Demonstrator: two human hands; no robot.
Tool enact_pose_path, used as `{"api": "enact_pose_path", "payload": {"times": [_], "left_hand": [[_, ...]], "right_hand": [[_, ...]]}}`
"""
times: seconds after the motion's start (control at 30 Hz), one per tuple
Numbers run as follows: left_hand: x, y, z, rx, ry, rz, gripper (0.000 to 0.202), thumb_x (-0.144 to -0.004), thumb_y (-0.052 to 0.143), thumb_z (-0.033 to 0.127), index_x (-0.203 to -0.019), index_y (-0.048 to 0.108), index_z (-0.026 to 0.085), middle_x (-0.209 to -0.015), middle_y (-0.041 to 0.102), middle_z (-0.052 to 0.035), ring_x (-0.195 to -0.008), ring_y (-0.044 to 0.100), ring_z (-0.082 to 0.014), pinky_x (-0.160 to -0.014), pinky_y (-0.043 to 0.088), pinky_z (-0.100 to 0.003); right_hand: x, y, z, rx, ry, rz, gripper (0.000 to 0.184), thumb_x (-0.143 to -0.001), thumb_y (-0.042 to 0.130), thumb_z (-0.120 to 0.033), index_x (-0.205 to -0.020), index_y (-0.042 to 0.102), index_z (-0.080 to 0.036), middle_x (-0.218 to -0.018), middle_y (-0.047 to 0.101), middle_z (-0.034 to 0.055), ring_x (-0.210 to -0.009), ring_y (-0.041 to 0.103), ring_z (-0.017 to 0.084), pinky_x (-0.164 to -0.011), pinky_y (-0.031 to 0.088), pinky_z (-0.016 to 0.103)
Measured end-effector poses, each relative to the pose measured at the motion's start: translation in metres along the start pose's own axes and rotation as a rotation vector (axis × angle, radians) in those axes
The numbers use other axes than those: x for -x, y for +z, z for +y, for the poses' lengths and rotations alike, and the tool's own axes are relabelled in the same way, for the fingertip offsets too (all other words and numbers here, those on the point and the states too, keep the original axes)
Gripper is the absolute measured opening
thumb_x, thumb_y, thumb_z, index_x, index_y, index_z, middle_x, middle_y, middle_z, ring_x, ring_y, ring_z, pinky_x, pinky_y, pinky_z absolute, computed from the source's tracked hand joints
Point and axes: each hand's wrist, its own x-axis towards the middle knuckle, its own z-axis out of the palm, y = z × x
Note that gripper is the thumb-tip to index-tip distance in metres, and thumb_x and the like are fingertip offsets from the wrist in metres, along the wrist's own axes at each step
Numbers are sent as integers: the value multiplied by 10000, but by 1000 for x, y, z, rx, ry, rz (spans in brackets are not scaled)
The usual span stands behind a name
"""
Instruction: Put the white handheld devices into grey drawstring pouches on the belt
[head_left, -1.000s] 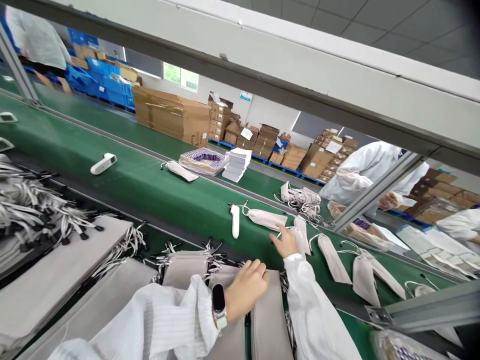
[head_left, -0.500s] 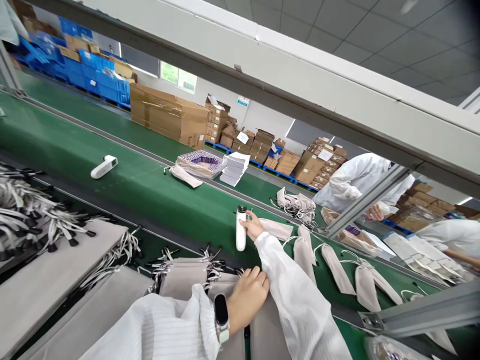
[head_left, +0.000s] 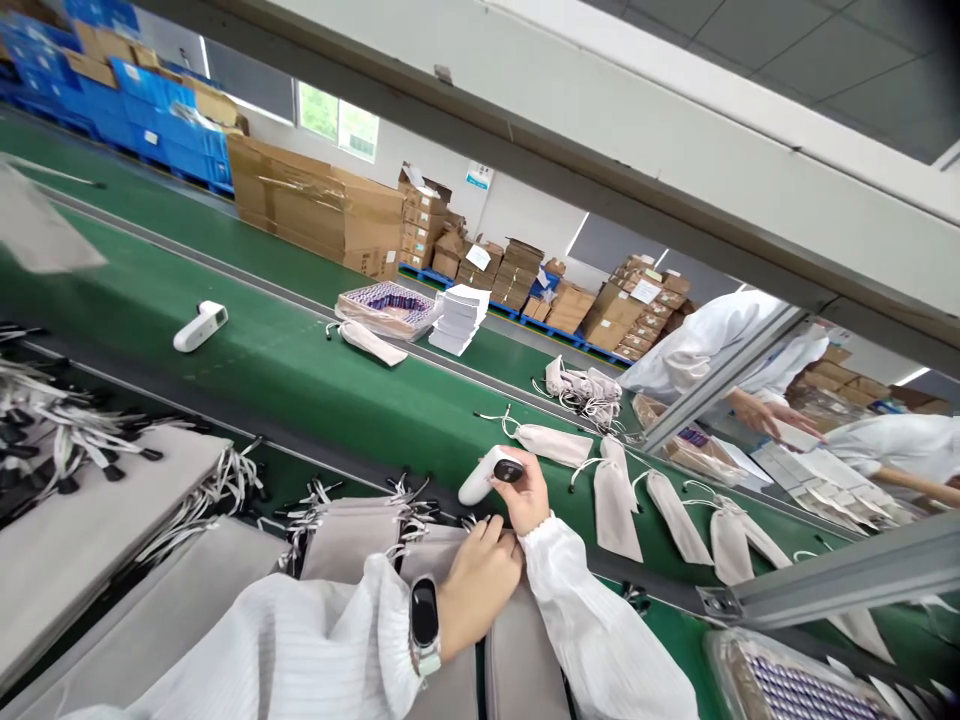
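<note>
My right hand (head_left: 531, 492) grips a white forehead thermometer (head_left: 477, 482) with a black oval end, tilted above the green belt. Just below it, my left hand (head_left: 480, 580), with a watch at the wrist, has its fingers curled at the mouth of a grey drawstring pouch (head_left: 439, 565) in the near row; the fingertips are partly hidden. More stacked pouches (head_left: 352, 540) lie left of this hand, their cords bunched at the top. Another white thermometer (head_left: 200, 328) rests on the belt at the left.
Filled-looking pouches (head_left: 555, 444) lie along the green belt (head_left: 285, 370). A plastic-wrapped tray (head_left: 390, 310) and a paper stack (head_left: 459, 320) stand behind. A metal post (head_left: 832, 590) juts in at right. Co-workers' hands (head_left: 772, 415) work across the belt.
My right hand has drawn the thermometer nearer and tipped it from upright, its black end now facing me. At far left a blurred grey pouch has come into view. My left hand stays at the pouches.
</note>
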Motion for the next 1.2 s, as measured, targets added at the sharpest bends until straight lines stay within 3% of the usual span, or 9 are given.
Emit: {"api": "enact_pose_path", "payload": {"times": [0.13, 0.33, 0.53, 0.6, 0.7, 0.8, 0.9, 1.07, 1.2], "left_hand": [[-2, -19, -9, 18, 60, -32, 91, -750, 462, 35, -754, 511, 113, -738, 524, -64, -794, 454, -211, -686, 367, -312], [-11, -51, -23, 256, 104, 2, 157, -872, 337, 219, -776, 450, 168, -765, 513, -20, -811, 434, -190, -681, 333, -306], [-14, -59, -28, 578, -6, -11, 182, -881, 311, 272, -755, 406, 181, -719, 462, 21, -649, 436, -121, -601, 334, -232], [-14, -63, -29, 672, -85, 96, 177, -873, 329, 269, -743, 406, 177, -729, 442, 16, -679, 445, -115, -628, 345, -220], [-13, -70, -32, 698, -122, 250, 110, -844, 393, 227, -782, 464, 168, -840, 419, -13, -759, 450, -116, -703, 354, -221], [-12, -74, -36, 697, -136, 262, 106, -823, 428, 220, -817, 525, 177, -875, 396, -23, -758, 456, -115, -698, 374, -220], [-11, -75, -39, 703, -180, 281, 133, -821, 425, 231, -821, 548, 181, -889, 392, -33, -739, 464, -118, -672, 394, -225], [-13, -75, -43, 681, -207, 310, 170, -820, 422, 275, -751, 533, 166, -936, 377, -39, -605, 441, -79, -622, 400, -228], [-12, -86, -54, 542, -314, 273, 198, -835, 371, 333, -863, 492, 179, -904, 427, -48, -705, 487, -132, -646, 395, -248]], "right_hand": [[-15, -21, -21, -23, 9, 182, 416, -648, 613, -297, -1020, 443, -221, -1022, 486, 65, -800, 563, 176, -714, 463, 338], [-30, -66, -56, -56, -25, 440, 530, -709, 506, -403, -1171, 283, -269, -998, 483, 63, -793, 526, 160, -629, 461, 285], [-23, -72, -64, -116, 56, 275, 513, -642, 581, -449, -1082, 384, -273, -890, 511, 25, -686, 525, 134, -574, 457, 260], [-19, -65, -66, -116, 142, 78, 401, -658, 535, -514, -939, 499, -229, -844, 527, 27, -700, 529, 138, -560, 454, 250], [-11, -51, -69, -64, 349, -324, 468, -709, 404, -579, -726, 587, -148, -804, 551, 53, -714, 536, 139, -542, 451, 235], [-6, -39, -68, -45, 492, -505, 499, -729, 385, -564, -786, 609, -122, -789, 556, 58, -665, 530, 122, -470, 432, 198], [-4, -31, -62, -64, 529, -499, 555, -732, 337, -593, -815, 601, -113, -735, 548, 50, -620, 514, 114, -449, 414, 195], [-1, -16, -51, 116, 427, -427, 652, -762, 203, -615, -589, 580, -111, -472, 462, -2, -429, 383, 71, -439, 338, 212], [-2, -20, -51, 384, 116, -108, 590, -823, 190, -512, -636, 616, -150, -578, 554, 39, -560, 494, 127, -580, 391, 262]]}}
